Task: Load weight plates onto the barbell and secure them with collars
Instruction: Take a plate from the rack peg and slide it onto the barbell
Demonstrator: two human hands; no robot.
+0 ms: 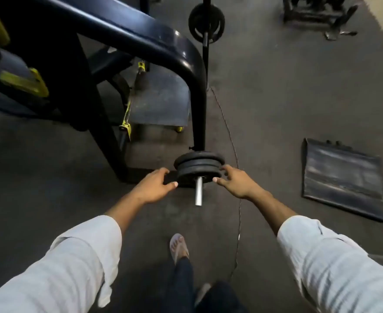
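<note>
A barbell lies on the floor, running away from me, with its bare silver sleeve end (198, 191) pointing at me. Three black weight plates (198, 164) sit stacked on that near end. My left hand (154, 185) is at the left edge of the nearest plate, fingers spread, thumb close to its rim. My right hand (233, 180) is at the right edge, fingers apart and touching the rim. Neither hand holds anything. A black plate (206, 22) sits on the bar's far end. I see no collar on the bare sleeve.
A dark blue machine frame (140, 41) with yellow parts stands left of the bar, its upright post (199, 109) right behind the plates. A loose black rubber mat (341, 177) lies to the right. A thin cable (236, 166) runs along the floor. My sandalled foot (178, 247) is below.
</note>
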